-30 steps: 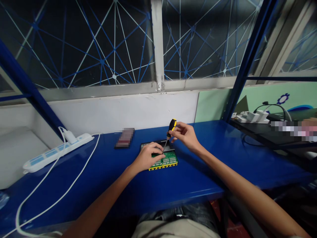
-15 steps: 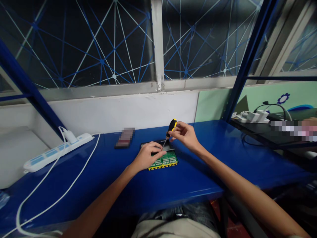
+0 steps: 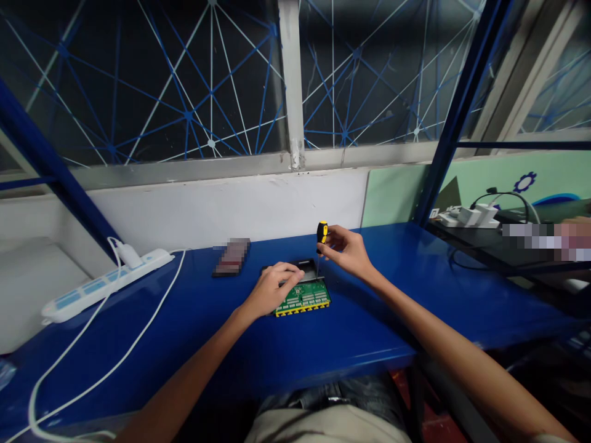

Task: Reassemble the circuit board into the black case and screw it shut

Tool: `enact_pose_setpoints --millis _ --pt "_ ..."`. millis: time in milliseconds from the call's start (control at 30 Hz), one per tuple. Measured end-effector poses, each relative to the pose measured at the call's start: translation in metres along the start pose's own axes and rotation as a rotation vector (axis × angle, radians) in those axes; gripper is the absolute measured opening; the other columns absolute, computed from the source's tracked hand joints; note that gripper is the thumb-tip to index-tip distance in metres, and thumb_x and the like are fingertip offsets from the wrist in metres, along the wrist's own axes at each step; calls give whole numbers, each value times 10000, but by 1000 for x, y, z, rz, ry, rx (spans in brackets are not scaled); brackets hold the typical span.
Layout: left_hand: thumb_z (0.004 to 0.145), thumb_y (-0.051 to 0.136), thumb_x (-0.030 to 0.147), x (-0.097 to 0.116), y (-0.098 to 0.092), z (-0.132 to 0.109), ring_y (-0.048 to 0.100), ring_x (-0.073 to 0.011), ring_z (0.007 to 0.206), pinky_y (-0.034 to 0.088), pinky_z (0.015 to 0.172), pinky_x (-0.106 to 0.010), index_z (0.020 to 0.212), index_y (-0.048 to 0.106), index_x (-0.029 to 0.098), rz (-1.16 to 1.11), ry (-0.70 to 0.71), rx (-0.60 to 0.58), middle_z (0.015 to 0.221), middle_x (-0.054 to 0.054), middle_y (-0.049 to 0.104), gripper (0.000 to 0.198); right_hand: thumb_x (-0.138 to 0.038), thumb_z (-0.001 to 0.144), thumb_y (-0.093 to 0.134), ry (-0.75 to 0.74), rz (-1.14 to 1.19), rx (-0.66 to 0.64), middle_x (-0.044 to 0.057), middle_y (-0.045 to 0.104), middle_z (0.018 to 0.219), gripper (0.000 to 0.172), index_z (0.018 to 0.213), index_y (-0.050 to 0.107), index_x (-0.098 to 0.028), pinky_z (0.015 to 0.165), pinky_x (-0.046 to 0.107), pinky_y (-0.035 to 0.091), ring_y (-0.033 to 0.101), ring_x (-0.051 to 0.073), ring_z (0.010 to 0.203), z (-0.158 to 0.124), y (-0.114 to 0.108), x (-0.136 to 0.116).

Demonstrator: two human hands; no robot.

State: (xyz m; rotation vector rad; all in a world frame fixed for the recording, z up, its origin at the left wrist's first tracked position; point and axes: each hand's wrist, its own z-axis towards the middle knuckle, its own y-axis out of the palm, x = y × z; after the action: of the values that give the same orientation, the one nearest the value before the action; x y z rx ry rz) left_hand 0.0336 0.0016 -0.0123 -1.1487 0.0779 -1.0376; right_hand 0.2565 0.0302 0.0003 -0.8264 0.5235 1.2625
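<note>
My right hand [image 3: 347, 251] is closed round a black and yellow screwdriver [image 3: 322, 234], held nearly upright with its shaft pointing down. The tip meets the upper right edge of a green circuit board [image 3: 307, 295], where a fastener is too small to make out. Yellow connectors [image 3: 302, 309] run along the board's near edge. Behind the board lies a black casing [image 3: 308, 266], partly covered. My left hand [image 3: 272, 288] lies over the left end of board and casing, fingers stretched out and thumb near the forefinger's tip. I see nothing held in it.
A phone-like dark object [image 3: 232, 257], blurred out, lies left of the casing on the blue table [image 3: 207, 326]. Further left are a white power strip [image 3: 108, 286] and its cable [image 3: 154, 326]. Chargers [image 3: 480, 215] and another person's blurred hand [image 3: 575, 240] are at the far right.
The screwdriver has gone from slanted to nearly upright. Its tip has moved right, from beside my left thumb to the board's upper right edge. My left thumb has lifted off the board.
</note>
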Motion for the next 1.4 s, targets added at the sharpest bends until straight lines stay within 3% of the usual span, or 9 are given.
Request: enact_pose_setpoints --millis 600,867,1000,1167,1400 --pt "991 421 381 -2 2 -1 622 -207 1003 456 908 -352 918 744 231 49 49 -38 1037 -31 697 364 -320 775 655 -52 -45 -55 56 691 810 323 1057 616 -167 613 327 541 662 185 682 -2 0 -3" --pt "930 549 322 -6 -4 12 639 -209 929 487 836 -352 927 741 220 48 57 14 978 -48 712 218 -355 782 669 -149 -112 -64 10 659 753 473 1215 542 -216 594 287 523 625 151 633 -5 1 -12" --pt "851 650 281 1 -7 26 652 -203 900 490 818 -332 947 744 222 26 49 -34 965 -39 729 147 -340 803 649 -181 -133 -93 -20 613 710 524 1287 480 -228 582 271 502 592 135 610 -6 0 -14" --pt "797 695 273 9 3 41 668 -205 860 481 795 -300 807 757 214 21 -9 -120 888 -20 742 87 -325 805 638 -245 -194 -77 -41 575 687 541 1303 458 -212 570 263 469 559 117 579 -6 1 -9" --pt "783 694 237 8 22 42 688 -203 814 481 748 -284 799 754 192 -81 -86 -82 836 -23 753 76 -337 827 601 -250 -256 -77 -21 595 723 539 1324 433 -216 589 273 447 535 121 596 -7 2 -8"
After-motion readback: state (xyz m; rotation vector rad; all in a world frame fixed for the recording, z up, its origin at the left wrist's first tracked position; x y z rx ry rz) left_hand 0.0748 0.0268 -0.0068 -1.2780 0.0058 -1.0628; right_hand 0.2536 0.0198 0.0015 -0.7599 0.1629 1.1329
